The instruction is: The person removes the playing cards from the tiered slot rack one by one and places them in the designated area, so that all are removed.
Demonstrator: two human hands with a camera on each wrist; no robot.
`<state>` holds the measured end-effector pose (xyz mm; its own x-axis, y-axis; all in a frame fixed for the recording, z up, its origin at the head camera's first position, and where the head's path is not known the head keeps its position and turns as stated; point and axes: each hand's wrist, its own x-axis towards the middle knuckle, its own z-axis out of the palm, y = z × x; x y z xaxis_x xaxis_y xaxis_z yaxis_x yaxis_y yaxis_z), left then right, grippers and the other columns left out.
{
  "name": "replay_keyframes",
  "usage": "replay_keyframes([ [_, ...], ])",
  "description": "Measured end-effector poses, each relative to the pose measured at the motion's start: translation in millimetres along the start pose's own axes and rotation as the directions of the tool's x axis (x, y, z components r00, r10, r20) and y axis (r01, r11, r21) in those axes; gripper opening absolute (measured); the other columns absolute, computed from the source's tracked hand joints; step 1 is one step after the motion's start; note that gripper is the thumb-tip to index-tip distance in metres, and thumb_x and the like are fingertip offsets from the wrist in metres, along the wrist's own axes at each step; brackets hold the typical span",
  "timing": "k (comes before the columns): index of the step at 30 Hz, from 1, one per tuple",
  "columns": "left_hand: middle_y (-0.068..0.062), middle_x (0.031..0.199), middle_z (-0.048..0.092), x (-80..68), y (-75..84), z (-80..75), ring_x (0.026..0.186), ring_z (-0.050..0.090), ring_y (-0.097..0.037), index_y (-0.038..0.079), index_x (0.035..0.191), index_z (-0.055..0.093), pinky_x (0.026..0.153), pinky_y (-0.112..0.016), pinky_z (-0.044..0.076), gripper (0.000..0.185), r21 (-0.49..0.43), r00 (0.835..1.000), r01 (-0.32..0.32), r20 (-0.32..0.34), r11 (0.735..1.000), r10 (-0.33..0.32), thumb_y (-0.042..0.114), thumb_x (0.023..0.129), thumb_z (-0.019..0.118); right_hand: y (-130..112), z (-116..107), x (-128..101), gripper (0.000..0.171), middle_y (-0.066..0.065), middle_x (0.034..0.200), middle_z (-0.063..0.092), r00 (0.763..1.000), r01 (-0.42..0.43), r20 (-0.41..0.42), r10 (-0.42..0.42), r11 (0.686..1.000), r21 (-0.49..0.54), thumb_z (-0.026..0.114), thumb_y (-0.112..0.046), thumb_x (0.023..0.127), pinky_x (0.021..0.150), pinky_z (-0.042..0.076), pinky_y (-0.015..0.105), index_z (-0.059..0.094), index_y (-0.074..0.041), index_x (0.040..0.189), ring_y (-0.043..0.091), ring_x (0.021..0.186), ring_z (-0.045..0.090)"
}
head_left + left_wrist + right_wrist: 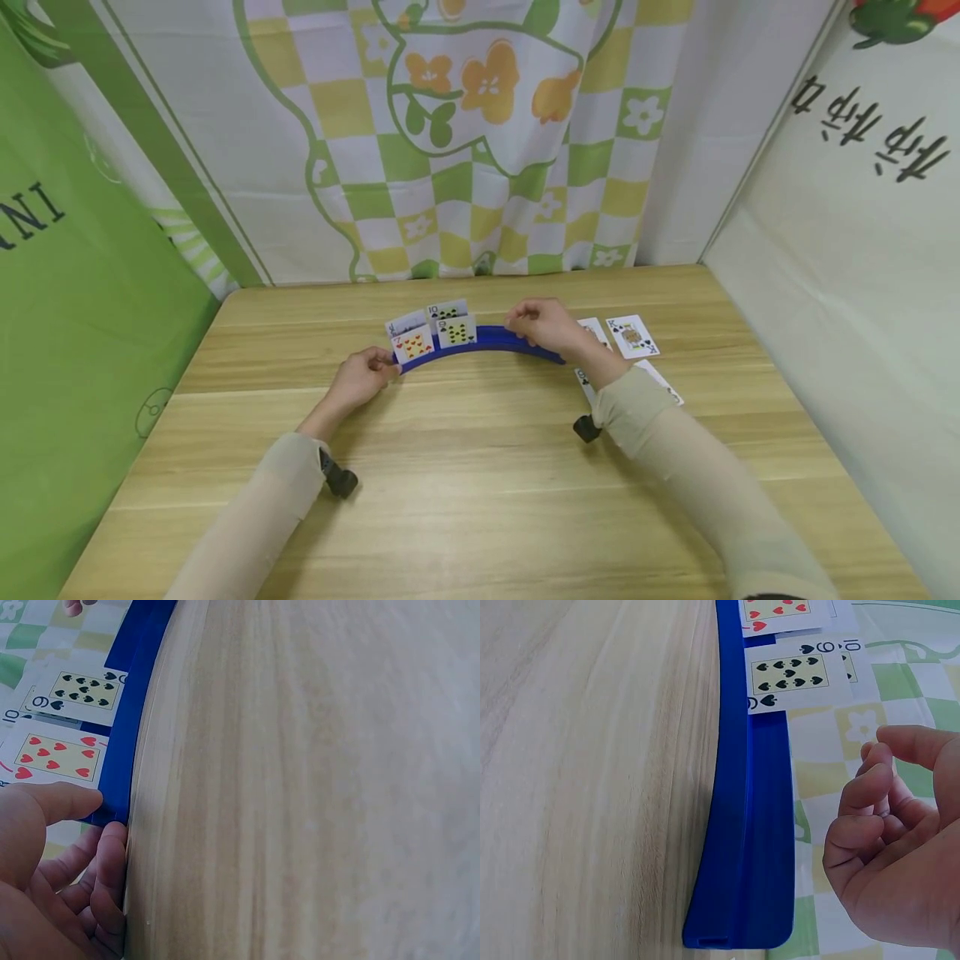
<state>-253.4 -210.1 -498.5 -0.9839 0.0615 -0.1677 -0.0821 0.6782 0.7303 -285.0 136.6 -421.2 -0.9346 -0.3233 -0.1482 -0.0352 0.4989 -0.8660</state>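
A curved blue card holder (pixel 491 336) lies across the far part of the table, bowed away from me. My left hand (pixel 362 377) grips its left end, the thumb on the holder's front and curled fingers (pixel 111 874) beside the end. In its left half stand a hearts card (pixel 414 345) and a nine of spades (pixel 457 332), with a ten of spades (pixel 447 310) and another card (pixel 405 323) behind them. My right hand (pixel 900 832) hovers by the card-free right half, loosely curled with nothing between thumb and forefinger.
Right of the holder lies a king of spades (pixel 632 336) face up. Another card (pixel 592 327) beside it is partly hidden by my right hand, and a further card (pixel 660 382) shows past my forearm. A patterned curtain (pixel 480 208) hangs behind the wooden table (pixel 465 483).
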Motion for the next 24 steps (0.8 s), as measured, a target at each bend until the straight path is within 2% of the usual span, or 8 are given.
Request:
replay_keyframes([
  [7,-0.013,0.102,0.069,-0.8,0.1,0.7,0.080,0.062,-0.018,0.003,0.120,0.063,0.071,-0.026,0.047,0.038,-0.005,1.000,0.007,-0.004,1.000,-0.007,0.029,0.092,0.067,1.0,7.6,5.8,0.027,0.011,0.089,0.063,1.000,0.004,0.001,-0.004,1.000,0.017,0.061,-0.026,0.099,0.065,0.046,0.029,0.067,-0.006,0.115,0.019,0.071,0.054],
  [14,-0.013,0.103,0.069,-1.1,0.6,0.0,0.080,0.062,-0.017,0.003,0.121,0.063,0.070,-0.025,0.047,0.038,-0.005,1.000,0.006,-0.004,1.000,-0.006,0.029,0.093,0.067,-4.5,15.2,10.1,0.023,0.013,0.093,0.063,1.000,-0.007,0.000,0.007,0.999,0.039,0.059,-0.025,0.100,0.068,0.048,0.028,0.067,-0.007,0.113,0.019,0.074,0.055],
  [20,-0.013,0.101,0.069,-1.5,0.9,0.0,0.079,0.062,-0.018,0.003,0.120,0.063,0.070,-0.026,0.046,0.037,-0.006,1.000,0.002,-0.002,1.000,-0.002,0.029,0.093,0.066,-6.6,20.5,16.4,0.019,0.008,0.090,0.063,1.000,-0.007,-0.003,0.007,0.999,0.039,0.060,-0.023,0.099,0.067,0.047,0.027,0.067,-0.010,0.111,0.017,0.073,0.054],
  [24,-0.013,0.101,0.069,-1.1,1.3,-0.2,0.080,0.062,-0.018,0.003,0.120,0.064,0.070,-0.027,0.047,0.038,-0.007,1.000,-0.001,-0.004,1.000,0.001,0.029,0.093,0.066,-7.8,22.5,18.9,0.021,0.009,0.096,0.064,1.000,-0.028,0.005,0.028,0.999,0.031,0.060,-0.025,0.099,0.066,0.046,0.029,0.067,-0.010,0.113,0.018,0.074,0.053],
])
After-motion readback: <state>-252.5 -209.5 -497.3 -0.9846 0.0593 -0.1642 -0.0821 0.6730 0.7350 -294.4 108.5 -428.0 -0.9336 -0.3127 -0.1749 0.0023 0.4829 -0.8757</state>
